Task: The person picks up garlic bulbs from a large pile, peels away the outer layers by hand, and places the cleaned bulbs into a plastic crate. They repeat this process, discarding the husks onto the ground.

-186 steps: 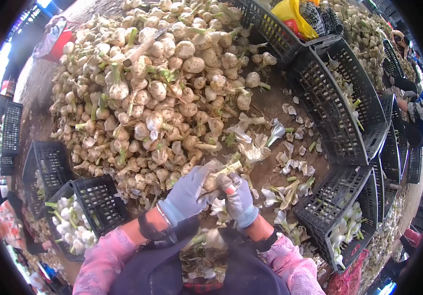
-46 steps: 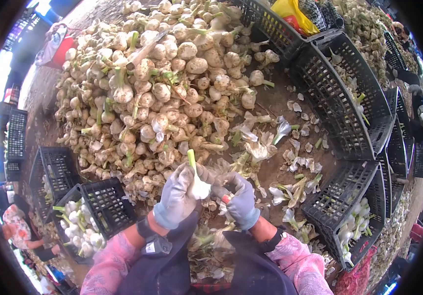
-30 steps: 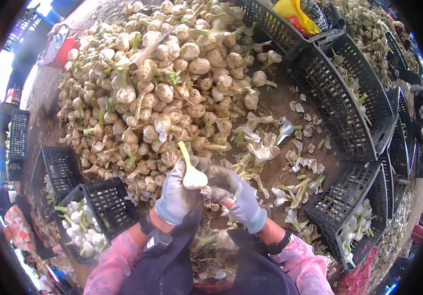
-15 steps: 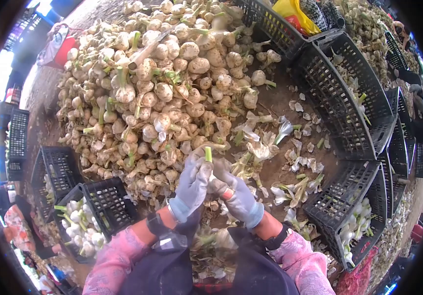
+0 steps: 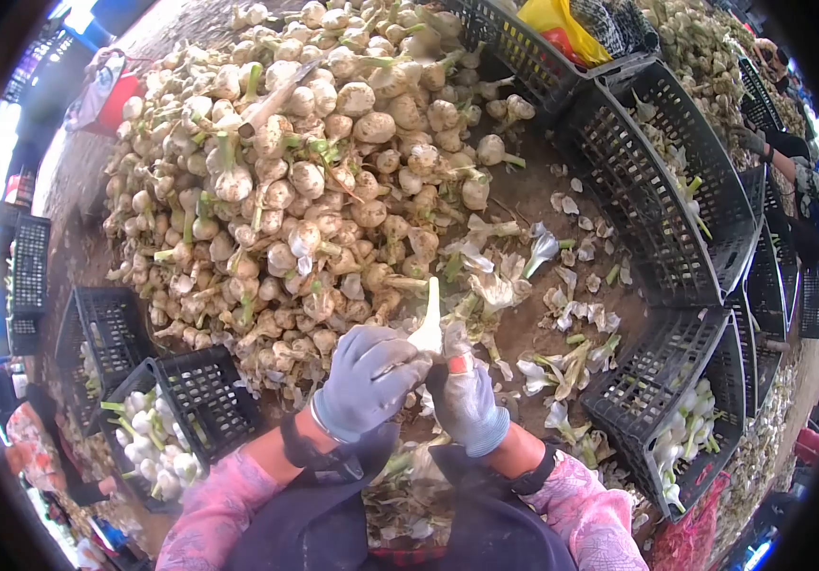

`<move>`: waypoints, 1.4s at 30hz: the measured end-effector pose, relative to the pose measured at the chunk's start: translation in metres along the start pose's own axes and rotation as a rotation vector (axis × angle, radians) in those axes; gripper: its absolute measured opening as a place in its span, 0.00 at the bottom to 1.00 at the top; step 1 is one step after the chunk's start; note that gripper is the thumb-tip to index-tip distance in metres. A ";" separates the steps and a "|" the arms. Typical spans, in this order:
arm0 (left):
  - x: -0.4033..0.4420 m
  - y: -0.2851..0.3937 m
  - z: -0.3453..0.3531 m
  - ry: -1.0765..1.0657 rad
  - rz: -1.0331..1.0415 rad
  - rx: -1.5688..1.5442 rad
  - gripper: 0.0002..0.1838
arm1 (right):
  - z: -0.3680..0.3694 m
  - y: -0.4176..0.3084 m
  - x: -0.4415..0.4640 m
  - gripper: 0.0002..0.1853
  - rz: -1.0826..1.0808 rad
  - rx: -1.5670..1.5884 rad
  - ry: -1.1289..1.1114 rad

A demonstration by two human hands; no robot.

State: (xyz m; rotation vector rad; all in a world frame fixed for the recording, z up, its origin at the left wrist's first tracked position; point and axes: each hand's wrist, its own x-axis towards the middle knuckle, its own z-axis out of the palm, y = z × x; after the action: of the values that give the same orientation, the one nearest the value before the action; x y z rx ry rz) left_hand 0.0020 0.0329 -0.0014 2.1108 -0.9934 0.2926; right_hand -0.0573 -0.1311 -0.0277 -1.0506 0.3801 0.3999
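A white, peeled-looking garlic bulb (image 5: 428, 333) stands upright between my hands, its pale green stem pointing up. My left hand (image 5: 364, 379), in a grey-white glove, has its fingers curled and closed against the bulb's left and lower side. On the other side my right hand (image 5: 468, 392), gloved too with a red band on one finger, is closed around the bulb's base. The bulb's bottom is hidden by fingers. Just beyond my hands rises a big heap of unpeeled, soil-marked garlic (image 5: 286, 190).
Black crates with white garlic stand at the left (image 5: 202, 400) and right (image 5: 662, 381). More black crates (image 5: 647, 181) line the right. Loose skins and stem pieces (image 5: 576, 314) litter the ground. A red bucket (image 5: 119, 103) sits far left. Other people appear at both edges.
The garlic bulb has come into clearer view, whiter and higher between my hands. My left hand has rolled over, its back now facing up, and my right hand has shifted slightly right.
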 end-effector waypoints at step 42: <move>-0.007 -0.135 -0.033 -0.189 -0.699 0.563 0.38 | -0.073 -0.011 -0.004 0.24 -0.463 -1.470 0.130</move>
State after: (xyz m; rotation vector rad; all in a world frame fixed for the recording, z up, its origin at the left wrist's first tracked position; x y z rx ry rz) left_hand 0.1005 0.1148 -0.0565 2.8867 -0.2155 0.0098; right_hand -0.0638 -0.2014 -0.0496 -2.5387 -0.1382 0.1367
